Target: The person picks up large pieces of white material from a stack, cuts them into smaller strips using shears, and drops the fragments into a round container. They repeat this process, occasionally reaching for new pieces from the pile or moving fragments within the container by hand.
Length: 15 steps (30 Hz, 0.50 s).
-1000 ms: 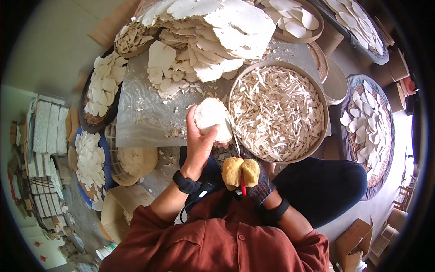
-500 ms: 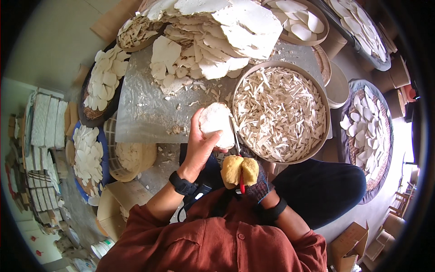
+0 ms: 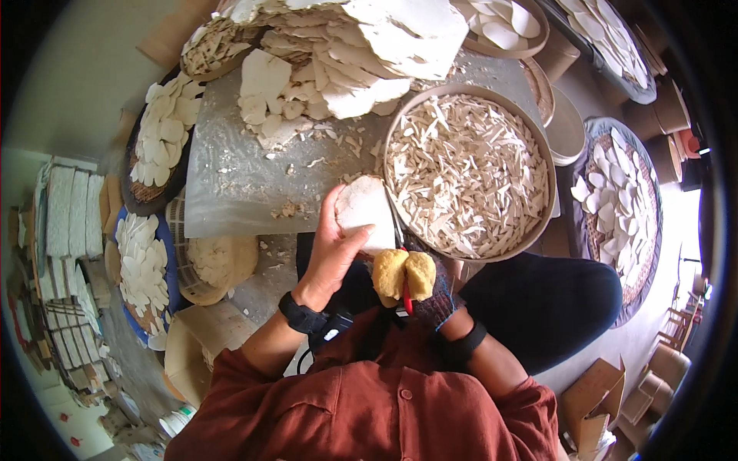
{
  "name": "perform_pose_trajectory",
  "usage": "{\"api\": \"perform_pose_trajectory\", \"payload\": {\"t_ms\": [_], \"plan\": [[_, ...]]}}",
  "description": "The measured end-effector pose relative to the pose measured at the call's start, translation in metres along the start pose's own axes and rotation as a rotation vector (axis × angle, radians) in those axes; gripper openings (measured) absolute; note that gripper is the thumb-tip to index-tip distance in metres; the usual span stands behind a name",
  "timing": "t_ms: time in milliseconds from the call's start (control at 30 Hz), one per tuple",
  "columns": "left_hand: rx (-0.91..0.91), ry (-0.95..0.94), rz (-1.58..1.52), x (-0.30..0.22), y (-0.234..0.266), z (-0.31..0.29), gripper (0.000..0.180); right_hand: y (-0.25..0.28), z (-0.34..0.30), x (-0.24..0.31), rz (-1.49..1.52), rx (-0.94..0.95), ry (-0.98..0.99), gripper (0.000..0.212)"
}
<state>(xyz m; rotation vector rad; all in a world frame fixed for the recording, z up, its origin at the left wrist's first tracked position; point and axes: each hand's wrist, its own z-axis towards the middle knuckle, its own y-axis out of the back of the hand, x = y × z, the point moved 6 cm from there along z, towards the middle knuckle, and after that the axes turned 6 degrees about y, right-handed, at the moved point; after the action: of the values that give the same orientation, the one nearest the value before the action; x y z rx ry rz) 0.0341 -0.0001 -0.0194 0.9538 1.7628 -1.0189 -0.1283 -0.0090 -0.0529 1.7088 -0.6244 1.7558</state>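
Observation:
My left hand (image 3: 330,247) grips a flat, rounded white piece (image 3: 364,213) by its left side, thumb on top and fingers underneath. My right hand (image 3: 437,303), in a dark knit glove, is closed round a pair of scissors (image 3: 407,296) with red handles. Yellow foam padding (image 3: 390,273) wraps the handles and hides part of the fingers. The dark blades run along the right edge of the white piece, close to the rim of a round tray (image 3: 546,211) heaped with thin white slivers.
Behind my hands a low table (image 3: 231,184) bears crumbs and a tall stack of rough white slabs (image 3: 384,61). Baskets with flat white pieces (image 3: 142,261) stand at the left, another (image 3: 619,203) at the right. A cardboard box (image 3: 592,399) sits at the lower right.
The whole view has shifted slightly, with the table and tray higher in the picture. Both hands keep their holds, and the blades stay at the white piece's right edge.

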Motion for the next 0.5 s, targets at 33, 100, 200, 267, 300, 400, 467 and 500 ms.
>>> {"api": "perform_pose_trajectory", "payload": {"t_ms": [33,100,200,267,300,400,467,500], "plan": [[-0.011,0.039,-0.005,0.002,0.001,0.001,0.072,-0.002,-0.001,-0.002,0.055,0.049,-0.046,0.035],[0.008,0.039,0.025,-0.002,0.002,0.003,0.072,-0.006,-0.002,-0.007,-0.108,0.143,-0.098,0.032],[0.064,0.004,0.102,-0.015,0.002,0.007,0.071,-0.009,0.002,-0.015,0.303,-0.013,-0.112,0.032],[0.102,-0.017,0.168,-0.024,0.004,0.009,0.071,-0.010,0.001,-0.021,0.388,-0.039,-0.086,0.033],[0.123,0.095,0.173,-0.021,0.006,0.010,0.071,-0.008,-0.001,-0.023,0.340,-0.022,-0.064,0.032],[0.289,0.057,0.267,-0.028,0.001,0.012,0.070,-0.002,-0.004,-0.027,0.103,0.059,0.031,0.030],[0.223,0.021,0.248,-0.032,0.005,0.014,0.070,-0.001,-0.005,-0.032,0.199,0.050,0.011,0.030],[0.155,0.039,0.207,-0.031,0.008,0.015,0.070,-0.001,-0.003,-0.036,0.388,0.014,-0.019,0.032]]}}
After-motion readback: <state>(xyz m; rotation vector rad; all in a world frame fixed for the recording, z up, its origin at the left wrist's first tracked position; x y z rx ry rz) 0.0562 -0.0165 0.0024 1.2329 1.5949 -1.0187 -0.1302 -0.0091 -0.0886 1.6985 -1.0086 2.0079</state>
